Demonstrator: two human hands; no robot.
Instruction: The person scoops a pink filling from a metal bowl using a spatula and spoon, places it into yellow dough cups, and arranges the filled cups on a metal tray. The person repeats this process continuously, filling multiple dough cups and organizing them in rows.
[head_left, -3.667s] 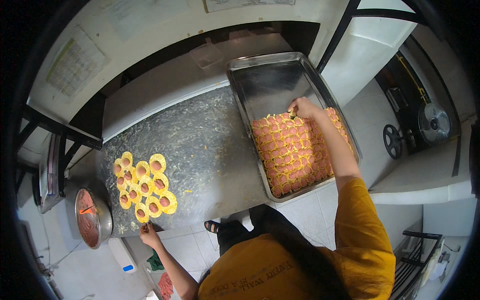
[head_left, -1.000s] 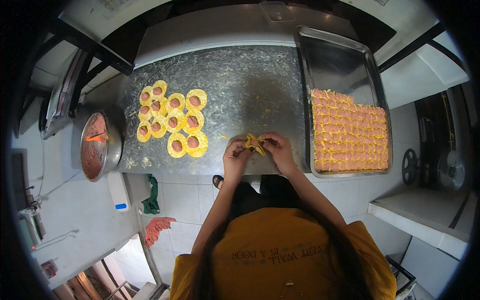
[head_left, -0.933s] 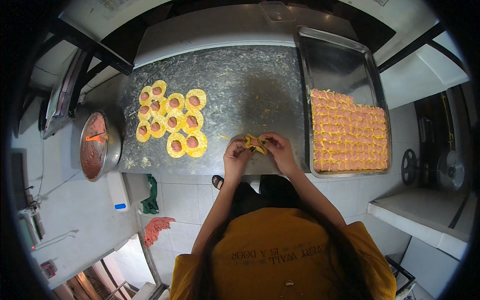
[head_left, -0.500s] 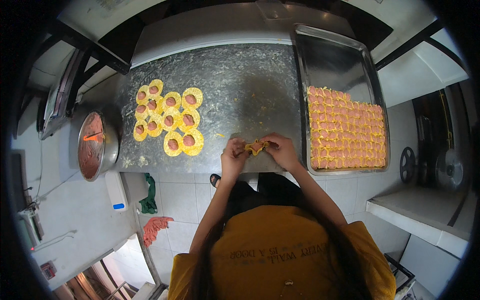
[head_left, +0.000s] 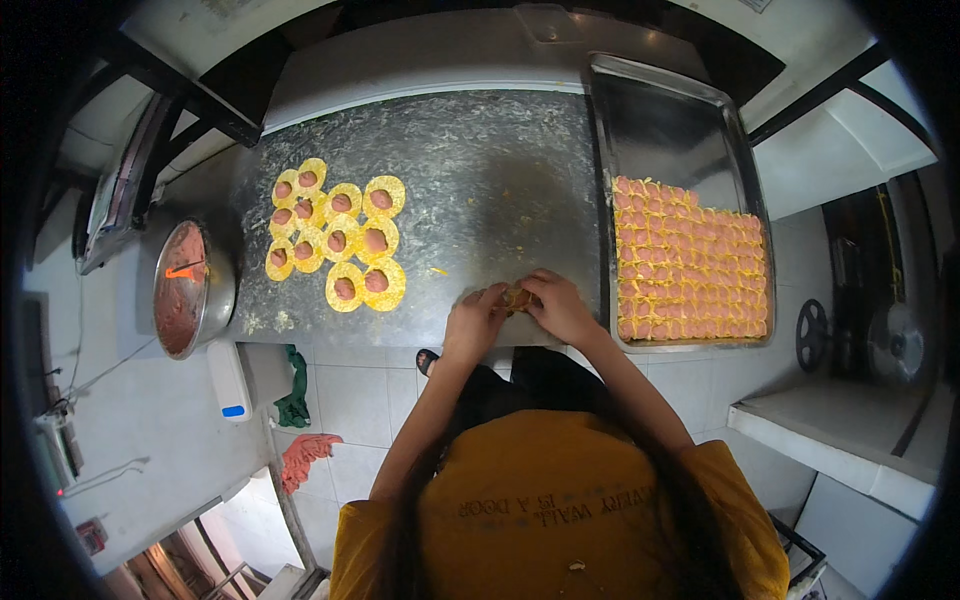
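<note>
Near the front edge of the grey tabletop, a small meat-filled dumpling in a yellow wrapper is pinched between my two hands. My left hand has its fingers closed on the dumpling's left side. From the other side my right hand curls its fingers over the wrapper, and together they hide most of it. Several round yellow wrappers, each with a lump of pink filling, lie flat to the left. On the right, tight rows of finished dumplings fill the near part of a metal tray.
A steel bowl of pink filling with an orange-handled tool stands at the table's left edge. A small yellow scrap lies beyond my left hand. White counters stand at the right, and cloths hang low at the left.
My hands have come closer together and now cover more of the dumpling, whose wrapper is gathered in. The laid-out wrappers and the tray's rows look the same.
</note>
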